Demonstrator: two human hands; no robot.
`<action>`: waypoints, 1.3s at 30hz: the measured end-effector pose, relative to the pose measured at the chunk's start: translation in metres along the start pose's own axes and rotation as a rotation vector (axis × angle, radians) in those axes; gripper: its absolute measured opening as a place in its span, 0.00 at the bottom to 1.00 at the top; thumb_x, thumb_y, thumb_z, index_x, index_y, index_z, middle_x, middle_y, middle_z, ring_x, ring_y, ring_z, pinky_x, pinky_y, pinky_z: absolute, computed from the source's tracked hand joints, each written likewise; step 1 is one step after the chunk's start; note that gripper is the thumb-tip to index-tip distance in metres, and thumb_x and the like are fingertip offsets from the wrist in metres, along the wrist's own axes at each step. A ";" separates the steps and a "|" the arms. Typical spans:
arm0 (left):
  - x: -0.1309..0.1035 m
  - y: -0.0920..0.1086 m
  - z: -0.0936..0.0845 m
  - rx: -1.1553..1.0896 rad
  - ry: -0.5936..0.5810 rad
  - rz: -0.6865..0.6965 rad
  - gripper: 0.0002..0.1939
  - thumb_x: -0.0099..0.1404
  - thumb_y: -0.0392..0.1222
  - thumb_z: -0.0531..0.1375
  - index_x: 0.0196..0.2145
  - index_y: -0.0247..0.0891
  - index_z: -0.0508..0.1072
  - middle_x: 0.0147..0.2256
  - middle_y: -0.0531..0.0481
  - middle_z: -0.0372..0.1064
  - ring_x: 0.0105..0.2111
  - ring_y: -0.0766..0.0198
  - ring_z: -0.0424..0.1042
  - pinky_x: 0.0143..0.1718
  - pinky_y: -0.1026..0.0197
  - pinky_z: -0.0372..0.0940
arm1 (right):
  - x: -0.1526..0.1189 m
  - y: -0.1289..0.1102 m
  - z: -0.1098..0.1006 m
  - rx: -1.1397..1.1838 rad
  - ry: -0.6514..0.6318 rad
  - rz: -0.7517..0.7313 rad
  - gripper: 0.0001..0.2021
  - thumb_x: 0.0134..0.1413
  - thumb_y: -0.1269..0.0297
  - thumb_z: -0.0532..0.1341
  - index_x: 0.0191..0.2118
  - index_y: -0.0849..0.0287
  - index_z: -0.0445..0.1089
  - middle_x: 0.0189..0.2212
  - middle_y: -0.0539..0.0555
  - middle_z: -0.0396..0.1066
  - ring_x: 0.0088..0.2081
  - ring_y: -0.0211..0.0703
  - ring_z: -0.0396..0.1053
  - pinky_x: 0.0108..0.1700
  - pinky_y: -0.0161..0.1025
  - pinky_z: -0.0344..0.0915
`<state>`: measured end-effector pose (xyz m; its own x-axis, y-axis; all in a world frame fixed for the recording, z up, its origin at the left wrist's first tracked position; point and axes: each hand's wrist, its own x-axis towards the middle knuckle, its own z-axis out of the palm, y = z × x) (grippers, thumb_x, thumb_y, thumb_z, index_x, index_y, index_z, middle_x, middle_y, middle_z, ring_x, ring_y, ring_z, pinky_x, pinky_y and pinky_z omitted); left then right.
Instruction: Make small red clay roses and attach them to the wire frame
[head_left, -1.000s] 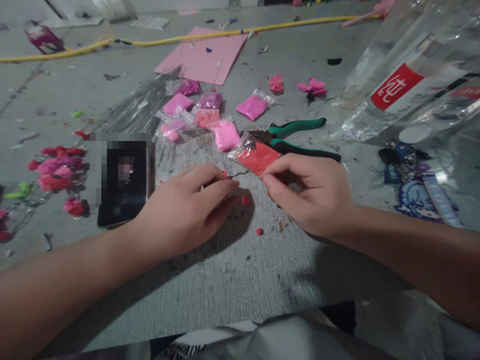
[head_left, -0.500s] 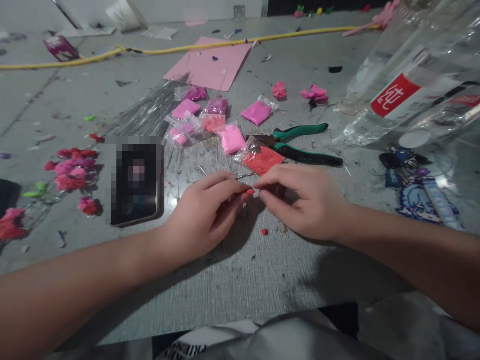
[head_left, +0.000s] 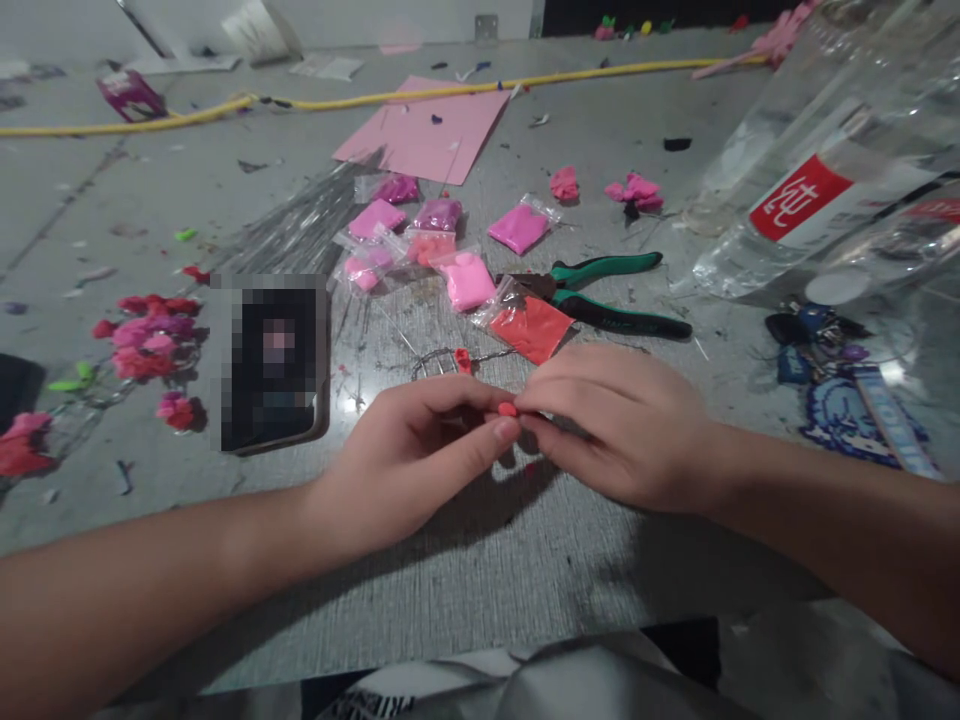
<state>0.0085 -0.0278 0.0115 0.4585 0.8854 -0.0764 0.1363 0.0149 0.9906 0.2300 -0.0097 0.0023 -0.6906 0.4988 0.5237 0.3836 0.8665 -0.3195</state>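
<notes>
A small red piece of modelling clay (head_left: 508, 409) sits between the fingertips of both hands. From the left, my left hand (head_left: 424, 450) is closed on it, the thumb underneath. The fingertips of my right hand (head_left: 626, 425) pinch at its right side. Just beyond my left fingers lies a bent wire (head_left: 491, 355) with a red clay bit (head_left: 463, 360) on it. An orange-red clay packet (head_left: 532, 328) lies beyond my right hand, beside green-handled pliers (head_left: 622, 315). Under the right fingers, a red speck of clay (head_left: 531, 468) shows on the table.
Left stand a phone (head_left: 276, 365) and clusters of pink and red clay flowers (head_left: 154, 335). Pink clay packets (head_left: 469, 282), loose wires (head_left: 300, 215) and a pink sheet (head_left: 427, 135) lie farther back. Clear bottles (head_left: 787, 210) and a keychain bunch (head_left: 855, 410) are at right.
Both hands have come slightly nearer to me. My left hand has turned so its thumb shows. The wire with red clay is uncovered, while the loose red bit is now mostly hidden.
</notes>
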 end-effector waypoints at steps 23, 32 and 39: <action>0.009 -0.036 -0.010 0.980 0.066 0.602 0.12 0.73 0.33 0.59 0.52 0.34 0.76 0.44 0.43 0.76 0.39 0.60 0.77 0.41 0.59 0.74 | 0.002 0.007 0.006 0.217 0.070 0.439 0.02 0.63 0.70 0.67 0.40 0.60 0.78 0.30 0.49 0.78 0.31 0.36 0.73 0.35 0.34 0.65; 0.012 -0.031 -0.012 0.906 0.127 0.613 0.06 0.70 0.32 0.62 0.44 0.32 0.78 0.43 0.42 0.76 0.40 0.61 0.76 0.42 0.60 0.73 | 0.003 0.001 -0.002 0.169 0.054 0.368 0.12 0.70 0.67 0.60 0.33 0.60 0.76 0.22 0.47 0.72 0.24 0.33 0.66 0.30 0.34 0.60; 0.002 -0.008 -0.003 0.395 0.059 0.241 0.05 0.71 0.36 0.61 0.40 0.37 0.79 0.27 0.54 0.75 0.23 0.71 0.72 0.23 0.69 0.65 | 0.000 -0.003 -0.002 0.242 0.071 0.273 0.06 0.60 0.67 0.70 0.32 0.58 0.77 0.24 0.46 0.75 0.27 0.34 0.70 0.32 0.34 0.63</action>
<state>0.0055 -0.0245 0.0040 0.4688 0.8671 0.1684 0.3611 -0.3622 0.8593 0.2298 -0.0118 0.0045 -0.5355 0.7183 0.4442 0.3857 0.6759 -0.6280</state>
